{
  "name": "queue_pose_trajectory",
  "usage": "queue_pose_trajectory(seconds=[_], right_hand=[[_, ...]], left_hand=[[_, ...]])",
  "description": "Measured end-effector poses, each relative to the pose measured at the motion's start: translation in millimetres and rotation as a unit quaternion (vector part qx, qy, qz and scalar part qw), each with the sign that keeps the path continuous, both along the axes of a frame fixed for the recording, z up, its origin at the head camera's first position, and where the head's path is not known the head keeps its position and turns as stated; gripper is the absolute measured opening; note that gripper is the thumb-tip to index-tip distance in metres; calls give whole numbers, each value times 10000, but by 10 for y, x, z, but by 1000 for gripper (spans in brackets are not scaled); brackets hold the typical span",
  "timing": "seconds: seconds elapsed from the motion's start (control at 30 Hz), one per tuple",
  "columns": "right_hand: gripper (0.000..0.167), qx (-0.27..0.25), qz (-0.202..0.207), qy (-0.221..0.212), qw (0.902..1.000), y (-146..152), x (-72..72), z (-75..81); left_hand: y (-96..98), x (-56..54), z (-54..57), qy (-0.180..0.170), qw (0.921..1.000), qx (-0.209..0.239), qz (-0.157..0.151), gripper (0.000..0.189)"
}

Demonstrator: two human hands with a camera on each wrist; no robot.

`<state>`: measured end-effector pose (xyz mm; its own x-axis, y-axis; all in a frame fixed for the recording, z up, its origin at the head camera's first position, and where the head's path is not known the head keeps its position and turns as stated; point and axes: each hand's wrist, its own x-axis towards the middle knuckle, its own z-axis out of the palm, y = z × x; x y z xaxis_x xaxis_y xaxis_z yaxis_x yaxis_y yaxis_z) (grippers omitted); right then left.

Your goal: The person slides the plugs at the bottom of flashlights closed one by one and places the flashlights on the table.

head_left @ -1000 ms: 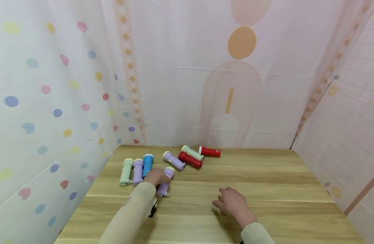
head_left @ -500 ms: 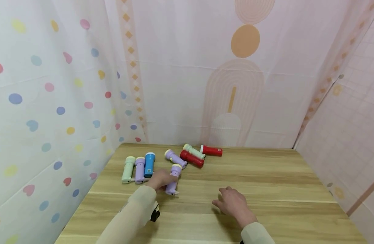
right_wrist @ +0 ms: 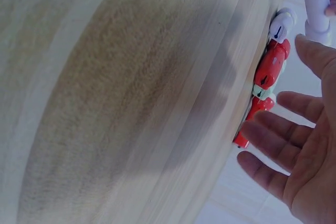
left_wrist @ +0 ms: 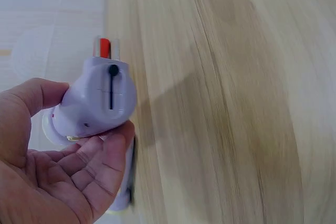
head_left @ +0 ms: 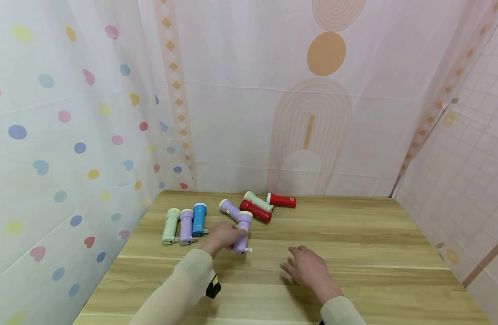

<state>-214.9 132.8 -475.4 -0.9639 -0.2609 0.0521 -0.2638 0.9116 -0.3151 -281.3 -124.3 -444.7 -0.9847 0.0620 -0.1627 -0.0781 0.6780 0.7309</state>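
My left hand (head_left: 224, 235) grips a purple flashlight (head_left: 243, 232) with a pale yellow head rim, thumb on one side and fingers under the other. Its plug prongs (left_wrist: 107, 49) stick out at the tail end, folded sideways, in the left wrist view. In the head view the flashlight overlaps another purple flashlight (head_left: 229, 208) lying behind it. My right hand (head_left: 308, 269) is over the table at the right with fingers spread and relaxed, holding nothing; its shadow falls on the wood beneath.
On the wooden table (head_left: 354, 243), a green flashlight (head_left: 171, 226), a purple one (head_left: 186, 228) and a blue one (head_left: 198, 220) stand in a row at left. A red flashlight (head_left: 255, 211), a green one (head_left: 258, 201) and another red one (head_left: 282, 200) lie toward the back. Patterned curtains (head_left: 232, 113) surround the table.
My left hand has moved right and slightly away with the purple flashlight, from beside the blue one to in front of the back group. The right hand has barely moved.
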Motion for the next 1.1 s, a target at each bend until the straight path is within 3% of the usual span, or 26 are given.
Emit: queue_pose_trajectory(seconds=[0.17,0.4,0.63,1.1], right_hand=[[54,-365,130,247,9989,-40,-10,17],[53,-949,172,650,9932,-70,-24,3],[54,-1536,283,717,9851,-90,-47,-9],[55,-2045,472,878,9738,-170,-54,-31]], left_hand=[[86,29,42,-31,9987,492,-105,25],[204,40,77,-91,9965,823,-133,28],[302,46,93,-21,9945,1046,-87,26],[419,116,181,-165,9890,1462,-142,27]])
